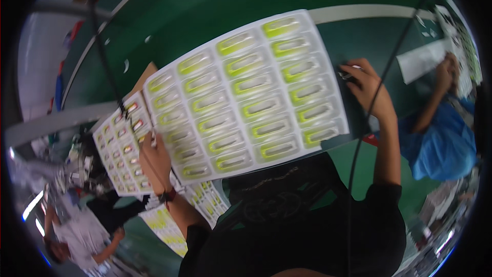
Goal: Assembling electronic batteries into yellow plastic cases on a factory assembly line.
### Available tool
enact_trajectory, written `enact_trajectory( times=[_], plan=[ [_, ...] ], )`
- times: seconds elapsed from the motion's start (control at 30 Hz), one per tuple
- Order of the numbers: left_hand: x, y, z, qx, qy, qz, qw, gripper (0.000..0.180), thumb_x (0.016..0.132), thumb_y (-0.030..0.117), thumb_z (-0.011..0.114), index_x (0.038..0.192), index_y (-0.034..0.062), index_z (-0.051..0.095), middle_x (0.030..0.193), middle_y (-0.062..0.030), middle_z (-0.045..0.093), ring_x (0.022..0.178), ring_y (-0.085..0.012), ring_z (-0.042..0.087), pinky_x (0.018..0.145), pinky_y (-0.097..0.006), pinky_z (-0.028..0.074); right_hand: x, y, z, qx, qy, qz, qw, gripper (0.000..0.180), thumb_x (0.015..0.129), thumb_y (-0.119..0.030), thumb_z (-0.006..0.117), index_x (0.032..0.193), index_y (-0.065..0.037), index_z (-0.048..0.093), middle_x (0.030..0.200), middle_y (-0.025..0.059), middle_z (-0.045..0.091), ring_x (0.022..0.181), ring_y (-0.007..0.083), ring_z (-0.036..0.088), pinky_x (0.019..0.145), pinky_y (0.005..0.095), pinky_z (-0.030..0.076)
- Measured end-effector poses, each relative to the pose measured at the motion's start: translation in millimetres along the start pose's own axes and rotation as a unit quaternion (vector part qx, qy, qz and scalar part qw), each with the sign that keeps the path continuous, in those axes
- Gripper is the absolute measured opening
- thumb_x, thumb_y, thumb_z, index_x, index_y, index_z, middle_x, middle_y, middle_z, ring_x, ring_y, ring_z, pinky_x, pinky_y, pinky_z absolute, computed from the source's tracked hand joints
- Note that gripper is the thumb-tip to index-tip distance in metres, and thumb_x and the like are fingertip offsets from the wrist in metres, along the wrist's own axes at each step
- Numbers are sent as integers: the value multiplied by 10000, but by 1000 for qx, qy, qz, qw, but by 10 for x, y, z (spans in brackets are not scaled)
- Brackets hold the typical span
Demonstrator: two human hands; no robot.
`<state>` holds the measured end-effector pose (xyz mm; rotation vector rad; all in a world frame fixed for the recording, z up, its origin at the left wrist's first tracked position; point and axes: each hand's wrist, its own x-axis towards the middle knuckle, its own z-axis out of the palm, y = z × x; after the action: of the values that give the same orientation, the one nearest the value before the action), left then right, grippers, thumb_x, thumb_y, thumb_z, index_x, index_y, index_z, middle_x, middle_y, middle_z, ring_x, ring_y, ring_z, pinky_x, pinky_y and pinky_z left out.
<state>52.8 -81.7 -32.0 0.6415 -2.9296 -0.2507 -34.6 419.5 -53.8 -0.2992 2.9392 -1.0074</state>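
A large white plastic tray (329,79) with rows of oblong compartments, tinted yellow-green, lies tilted across the green table in front of me. At its left edge is my left hand (155,161), fingers curled around something small and pale that I cannot make out. That hand is also over the edge of a second white tray (128,191), whose compartments hold small red and whitish pieces. To the right of the large tray, my right hand (370,90) pinches a small dark, shiny piece (346,75) above the tabletop. Its exact kind is too small to tell.
More yellow-green trays (166,228) sit low at the left, below the table edge. A person in blue (441,141) works at the right beside a white sheet (423,61). Another person (84,236) is at the lower left. Dark cables (402,38) cross the view.
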Motion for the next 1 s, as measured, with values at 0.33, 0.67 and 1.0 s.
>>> enact_trajectory(
  times=[0.33,0.67,1.0],
  plan=[
    [1177,361,130,-68,-46,292,953,303,814,100,695,1113,59,662,1109,-183,638,987,-377,606,892,-431,487,194,-237,180,403,84,106,905,276,970,-141,611,1191,23,615,1067,58,673,903,116,619,741,274,513],
    [1505,317,114,-67,-53,363,928,322,842,74,714,1145,14,623,1192,-115,627,1011,-290,641,877,-368,517,611,-1652,924,742,-118,93,653,373,942,-72,618,1301,-4,540,1025,92,636,892,224,683,698,310,572],
    [659,874,-366,-783,-274,29,558,447,940,114,620,1335,-59,503,1486,-247,391,1113,-266,632,928,-361,543,566,-2207,774,460,62,-105,879,413,782,32,770,1169,-17,633,1007,77,668,784,100,618,632,219,496]
  ],
)
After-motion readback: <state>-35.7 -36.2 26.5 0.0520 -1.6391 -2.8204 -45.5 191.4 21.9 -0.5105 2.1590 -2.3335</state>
